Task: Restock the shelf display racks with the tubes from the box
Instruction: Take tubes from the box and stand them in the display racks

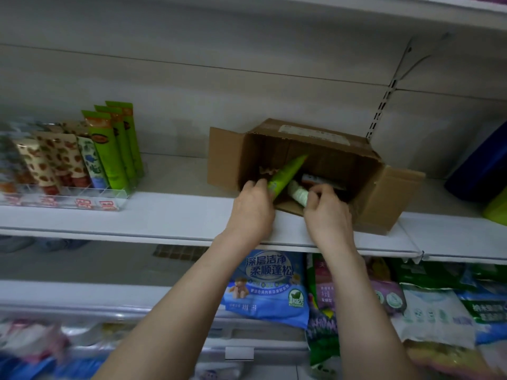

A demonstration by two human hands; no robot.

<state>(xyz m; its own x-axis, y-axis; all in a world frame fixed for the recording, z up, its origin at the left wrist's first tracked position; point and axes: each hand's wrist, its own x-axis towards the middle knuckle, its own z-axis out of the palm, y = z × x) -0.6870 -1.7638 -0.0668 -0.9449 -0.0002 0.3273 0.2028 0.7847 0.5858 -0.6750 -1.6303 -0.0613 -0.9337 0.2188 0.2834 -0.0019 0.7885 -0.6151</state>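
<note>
One green plastic tube [288, 171] gripped by the left hand [253, 207], one white tube [297, 193] pinched by the right hand [326, 207], both within an open brown cardboard box [384, 187]

Left of the cardboard box [367, 174]: bare shelf [175, 212] is running open as far as the clear display rack [82, 196]. The box's left flap [225, 157] is standing out, narrowing that lane.

Box mouth: left hand [253, 209] gripping a green tube [288, 171] and right hand [327, 212] gripping a white tube [299, 193] are filling most of it.

Right of the box: right flap [403, 185] is jutting out, with a blue container [477, 168] sitting beyond it.

Above the box: open room is reaching to the upper shelf [356, 6].
</note>
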